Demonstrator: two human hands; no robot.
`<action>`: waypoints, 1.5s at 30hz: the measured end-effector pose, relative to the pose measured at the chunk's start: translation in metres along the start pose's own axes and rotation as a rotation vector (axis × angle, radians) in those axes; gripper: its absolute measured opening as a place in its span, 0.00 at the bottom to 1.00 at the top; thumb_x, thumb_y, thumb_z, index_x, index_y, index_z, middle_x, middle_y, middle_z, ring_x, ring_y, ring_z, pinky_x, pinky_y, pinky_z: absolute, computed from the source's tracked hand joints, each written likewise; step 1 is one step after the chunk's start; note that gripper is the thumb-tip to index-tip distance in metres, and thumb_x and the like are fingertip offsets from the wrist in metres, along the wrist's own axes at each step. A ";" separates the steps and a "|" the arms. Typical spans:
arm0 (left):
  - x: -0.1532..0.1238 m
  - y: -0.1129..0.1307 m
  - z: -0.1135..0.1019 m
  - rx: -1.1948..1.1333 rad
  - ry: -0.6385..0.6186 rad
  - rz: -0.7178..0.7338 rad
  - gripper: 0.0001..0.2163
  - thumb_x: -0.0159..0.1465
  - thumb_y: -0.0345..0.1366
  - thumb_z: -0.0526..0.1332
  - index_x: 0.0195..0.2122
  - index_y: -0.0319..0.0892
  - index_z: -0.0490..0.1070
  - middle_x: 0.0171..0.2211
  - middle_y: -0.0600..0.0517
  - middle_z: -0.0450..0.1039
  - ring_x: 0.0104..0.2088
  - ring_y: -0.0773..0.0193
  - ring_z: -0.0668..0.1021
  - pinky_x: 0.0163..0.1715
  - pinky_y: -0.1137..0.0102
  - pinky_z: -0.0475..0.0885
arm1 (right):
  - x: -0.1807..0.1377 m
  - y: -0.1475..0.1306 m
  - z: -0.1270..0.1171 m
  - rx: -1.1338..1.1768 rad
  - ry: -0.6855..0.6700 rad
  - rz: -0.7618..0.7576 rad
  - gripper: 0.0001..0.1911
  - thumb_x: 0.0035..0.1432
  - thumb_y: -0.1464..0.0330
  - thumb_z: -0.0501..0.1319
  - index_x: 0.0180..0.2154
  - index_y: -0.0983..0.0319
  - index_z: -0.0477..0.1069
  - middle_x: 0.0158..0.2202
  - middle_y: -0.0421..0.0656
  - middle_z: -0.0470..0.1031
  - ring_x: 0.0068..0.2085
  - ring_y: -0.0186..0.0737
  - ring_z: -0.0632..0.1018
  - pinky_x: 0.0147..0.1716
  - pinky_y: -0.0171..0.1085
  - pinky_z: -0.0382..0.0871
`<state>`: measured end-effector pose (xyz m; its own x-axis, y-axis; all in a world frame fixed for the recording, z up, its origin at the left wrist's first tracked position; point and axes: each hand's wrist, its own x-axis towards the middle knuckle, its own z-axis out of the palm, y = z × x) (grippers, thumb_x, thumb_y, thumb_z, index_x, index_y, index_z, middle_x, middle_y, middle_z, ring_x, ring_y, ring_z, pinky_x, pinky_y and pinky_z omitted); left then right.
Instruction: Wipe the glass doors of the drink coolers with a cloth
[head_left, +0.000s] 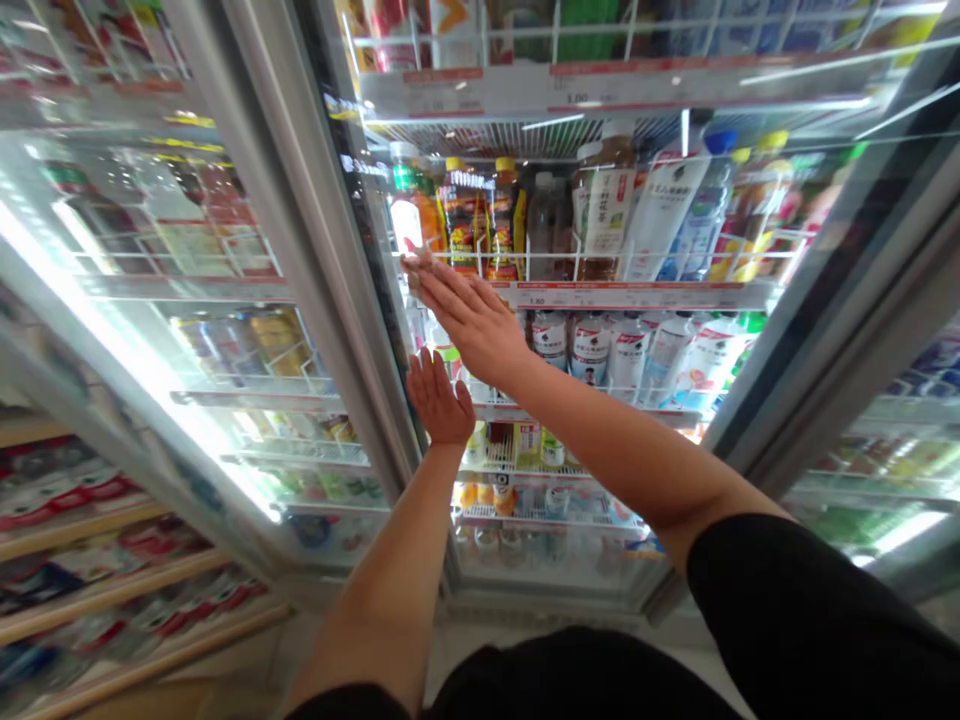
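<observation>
I face a drinks cooler whose left glass door (187, 300) is swung out and open. My left hand (441, 398) is flat, fingers up, at the door's inner edge near the frame (352, 330), holding nothing. My right hand (469, 320) reaches across to the left end of the wire shelf rail (600, 292), fingers stretched out flat and touching the rail beside an orange-labelled bottle (409, 220). Nothing is gripped in either hand.
Shelves hold several bottles: dark tea bottles (480, 215), a brown bottle (604, 205), white-labelled bottles (592, 345) one shelf lower. The right door (840, 330) slants in on the right. Wooden snack shelves (90, 560) stand at lower left.
</observation>
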<state>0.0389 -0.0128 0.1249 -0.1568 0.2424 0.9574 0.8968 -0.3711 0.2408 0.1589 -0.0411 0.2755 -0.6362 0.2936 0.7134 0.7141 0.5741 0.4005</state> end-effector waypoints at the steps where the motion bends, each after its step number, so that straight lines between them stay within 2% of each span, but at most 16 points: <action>1: 0.000 0.000 -0.001 -0.006 -0.002 0.000 0.28 0.72 0.43 0.44 0.69 0.33 0.50 0.70 0.37 0.50 0.72 0.56 0.43 0.71 0.52 0.43 | 0.001 0.001 -0.002 -0.002 -0.005 0.007 0.30 0.69 0.75 0.39 0.70 0.62 0.46 0.73 0.37 0.46 0.73 0.36 0.47 0.73 0.45 0.40; 5: 0.001 0.002 -0.001 -0.017 -0.008 0.000 0.28 0.72 0.42 0.44 0.69 0.32 0.50 0.69 0.36 0.51 0.72 0.55 0.44 0.71 0.52 0.42 | -0.001 0.012 -0.008 0.006 -0.015 -0.015 0.32 0.67 0.76 0.40 0.70 0.60 0.46 0.73 0.36 0.47 0.73 0.35 0.47 0.73 0.44 0.40; 10: 0.001 0.002 -0.001 -0.013 -0.019 -0.026 0.29 0.71 0.44 0.43 0.68 0.31 0.52 0.69 0.35 0.51 0.72 0.55 0.44 0.71 0.51 0.42 | -0.013 0.035 -0.017 0.045 0.151 0.158 0.34 0.67 0.75 0.42 0.72 0.56 0.40 0.73 0.37 0.48 0.73 0.41 0.45 0.73 0.53 0.38; 13: 0.002 0.002 -0.001 -0.029 -0.030 -0.043 0.29 0.71 0.45 0.42 0.68 0.32 0.52 0.69 0.35 0.51 0.72 0.55 0.44 0.71 0.51 0.43 | -0.035 0.042 -0.017 0.037 0.170 0.152 0.34 0.68 0.74 0.42 0.72 0.54 0.38 0.72 0.37 0.50 0.73 0.41 0.47 0.73 0.53 0.39; 17: 0.001 0.000 0.001 -0.017 -0.020 -0.035 0.29 0.71 0.45 0.42 0.69 0.32 0.51 0.70 0.35 0.51 0.72 0.55 0.45 0.70 0.51 0.43 | -0.045 0.054 -0.024 -0.009 0.145 0.093 0.31 0.69 0.72 0.41 0.71 0.55 0.45 0.72 0.37 0.52 0.72 0.38 0.51 0.73 0.51 0.41; 20: 0.001 0.000 0.001 0.021 0.004 -0.010 0.29 0.71 0.44 0.42 0.69 0.32 0.50 0.69 0.35 0.51 0.72 0.57 0.45 0.70 0.52 0.45 | -0.040 0.069 -0.036 -0.042 0.213 0.208 0.29 0.70 0.72 0.40 0.70 0.57 0.50 0.72 0.38 0.52 0.73 0.40 0.50 0.72 0.52 0.40; 24: 0.002 0.001 0.000 0.029 0.007 0.005 0.29 0.72 0.45 0.42 0.69 0.32 0.49 0.69 0.34 0.52 0.72 0.58 0.45 0.70 0.53 0.45 | -0.054 0.075 -0.039 -0.027 0.242 0.312 0.29 0.70 0.70 0.41 0.70 0.57 0.49 0.72 0.39 0.52 0.73 0.40 0.48 0.72 0.52 0.42; 29: 0.002 0.001 -0.001 -0.003 0.003 -0.030 0.30 0.71 0.47 0.41 0.69 0.33 0.51 0.69 0.35 0.52 0.72 0.57 0.46 0.71 0.54 0.44 | -0.072 0.090 -0.049 0.014 0.172 0.261 0.30 0.69 0.68 0.43 0.70 0.52 0.48 0.71 0.38 0.54 0.72 0.42 0.51 0.71 0.55 0.42; 32: 0.002 0.000 0.000 -0.005 0.011 -0.030 0.30 0.71 0.47 0.42 0.70 0.34 0.50 0.69 0.36 0.52 0.72 0.56 0.46 0.70 0.53 0.45 | -0.075 0.110 -0.062 -0.052 0.268 0.379 0.29 0.69 0.67 0.43 0.69 0.55 0.51 0.71 0.41 0.54 0.73 0.45 0.51 0.71 0.58 0.42; 35: 0.002 -0.001 0.001 -0.014 0.007 -0.030 0.30 0.71 0.47 0.43 0.70 0.35 0.50 0.70 0.37 0.51 0.72 0.56 0.46 0.71 0.53 0.44 | -0.095 0.119 -0.064 -0.121 0.352 0.470 0.28 0.70 0.66 0.43 0.69 0.58 0.53 0.71 0.45 0.55 0.72 0.45 0.51 0.69 0.57 0.47; 38: 0.003 0.000 0.001 -0.031 0.004 -0.026 0.30 0.71 0.46 0.43 0.70 0.35 0.49 0.70 0.37 0.50 0.72 0.56 0.45 0.71 0.52 0.44 | -0.123 0.120 -0.060 -0.126 0.292 0.447 0.28 0.70 0.64 0.44 0.68 0.58 0.54 0.69 0.47 0.59 0.72 0.46 0.54 0.69 0.56 0.50; 41: 0.004 0.000 0.000 -0.026 -0.005 -0.019 0.30 0.71 0.46 0.43 0.70 0.34 0.48 0.70 0.36 0.49 0.73 0.56 0.45 0.70 0.51 0.44 | -0.135 0.134 -0.068 -0.128 0.210 0.390 0.27 0.70 0.63 0.45 0.67 0.57 0.58 0.69 0.45 0.60 0.71 0.47 0.55 0.69 0.57 0.47; 43: 0.004 0.001 -0.001 -0.022 -0.007 -0.025 0.30 0.71 0.46 0.42 0.70 0.34 0.48 0.70 0.36 0.49 0.73 0.55 0.45 0.70 0.51 0.44 | -0.136 0.152 -0.079 -0.153 0.268 0.419 0.27 0.70 0.63 0.44 0.67 0.57 0.57 0.69 0.46 0.59 0.72 0.48 0.54 0.69 0.58 0.46; 45: 0.004 0.002 -0.001 -0.023 -0.009 -0.034 0.31 0.71 0.46 0.42 0.70 0.33 0.49 0.70 0.36 0.49 0.73 0.55 0.45 0.70 0.51 0.43 | -0.139 0.167 -0.085 -0.184 0.384 0.473 0.28 0.70 0.63 0.43 0.68 0.58 0.55 0.70 0.47 0.57 0.72 0.47 0.51 0.69 0.57 0.48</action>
<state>0.0395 -0.0134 0.1297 -0.1832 0.2631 0.9472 0.8812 -0.3831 0.2769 0.3912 -0.0508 0.2923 -0.1140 0.1689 0.9790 0.9526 0.2983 0.0595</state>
